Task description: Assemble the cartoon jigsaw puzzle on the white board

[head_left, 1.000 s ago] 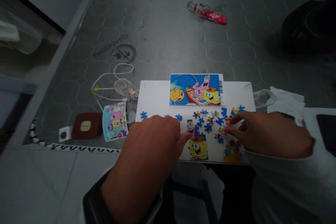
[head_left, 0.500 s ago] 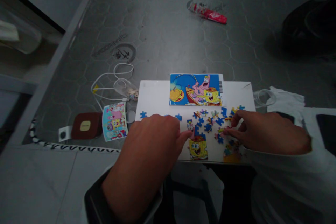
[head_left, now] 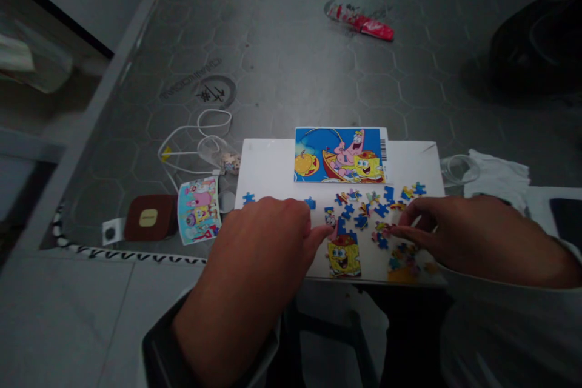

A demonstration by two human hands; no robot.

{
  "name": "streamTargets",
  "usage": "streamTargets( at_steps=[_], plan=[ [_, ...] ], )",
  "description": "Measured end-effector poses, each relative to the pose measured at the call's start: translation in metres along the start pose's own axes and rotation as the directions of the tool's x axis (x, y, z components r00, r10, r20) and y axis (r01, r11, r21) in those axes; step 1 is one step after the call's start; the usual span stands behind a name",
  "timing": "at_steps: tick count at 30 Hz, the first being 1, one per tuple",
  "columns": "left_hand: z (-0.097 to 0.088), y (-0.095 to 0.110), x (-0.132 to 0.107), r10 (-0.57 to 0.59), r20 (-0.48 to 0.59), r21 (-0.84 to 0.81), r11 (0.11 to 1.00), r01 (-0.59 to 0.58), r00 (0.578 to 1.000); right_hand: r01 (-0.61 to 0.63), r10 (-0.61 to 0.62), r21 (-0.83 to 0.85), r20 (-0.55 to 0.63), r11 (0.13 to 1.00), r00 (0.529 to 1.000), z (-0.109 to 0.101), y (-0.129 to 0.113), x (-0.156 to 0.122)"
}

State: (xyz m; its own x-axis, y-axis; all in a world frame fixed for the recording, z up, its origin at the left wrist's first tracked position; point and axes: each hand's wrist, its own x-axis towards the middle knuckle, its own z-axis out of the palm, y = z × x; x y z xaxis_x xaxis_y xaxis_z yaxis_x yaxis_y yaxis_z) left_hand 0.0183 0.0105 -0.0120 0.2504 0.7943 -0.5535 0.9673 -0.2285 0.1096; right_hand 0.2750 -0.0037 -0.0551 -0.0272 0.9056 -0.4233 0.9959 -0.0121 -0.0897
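A white board (head_left: 273,170) carries a colourful reference picture (head_left: 339,155) at its far edge and several loose blue jigsaw pieces (head_left: 364,209) below it. A joined yellow cartoon section (head_left: 344,253) lies near the front edge. My left hand (head_left: 268,236) rests on the board, fingers curled, its fingertip pressing beside the top of that joined section. My right hand (head_left: 459,233) lies at the right, fingertips pinched together over a small piece (head_left: 386,229) among the loose ones.
Left of the board on the dark hexagon-patterned floor lie a white cable (head_left: 200,139), a second cartoon card (head_left: 198,209), a brown square case (head_left: 148,217) and a small bag of pieces (head_left: 227,160). A red wrapper (head_left: 361,21) lies far back. A white cloth (head_left: 495,173) sits right.
My right hand has slid slightly right and toward me, fingers still working at the loose pieces. My left hand has hardly moved.
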Motion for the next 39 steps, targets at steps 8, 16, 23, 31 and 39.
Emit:
streamTargets(
  at_steps=[8,16,23,31,39],
  plan=[
    [-0.003,0.0,0.003,0.118,-0.012,-0.171,0.978,-0.118,0.993,0.255,-0.246,0.205,-0.066,0.945,0.967,-0.009,-0.039,-0.011],
    [-0.003,0.003,0.006,0.165,-0.024,-0.241,0.956,-0.166,0.986,0.314,-0.305,0.239,-0.076,0.919,0.949,-0.001,-0.051,-0.013],
    [-0.002,0.001,0.01,0.192,-0.013,-0.233,0.954,-0.19,0.981,0.205,-0.218,0.115,0.119,0.972,0.969,-0.01,-0.067,-0.009],
    [0.01,-0.003,0.018,0.132,0.066,-0.143,0.982,-0.122,0.989,0.091,-0.023,-0.209,0.306,0.974,0.952,-0.02,-0.087,0.0],
    [0.015,-0.002,0.025,0.165,0.052,-0.138,0.978,-0.156,0.985,0.212,-0.162,-0.236,0.213,0.948,0.963,-0.009,-0.083,-0.003]
  ],
)
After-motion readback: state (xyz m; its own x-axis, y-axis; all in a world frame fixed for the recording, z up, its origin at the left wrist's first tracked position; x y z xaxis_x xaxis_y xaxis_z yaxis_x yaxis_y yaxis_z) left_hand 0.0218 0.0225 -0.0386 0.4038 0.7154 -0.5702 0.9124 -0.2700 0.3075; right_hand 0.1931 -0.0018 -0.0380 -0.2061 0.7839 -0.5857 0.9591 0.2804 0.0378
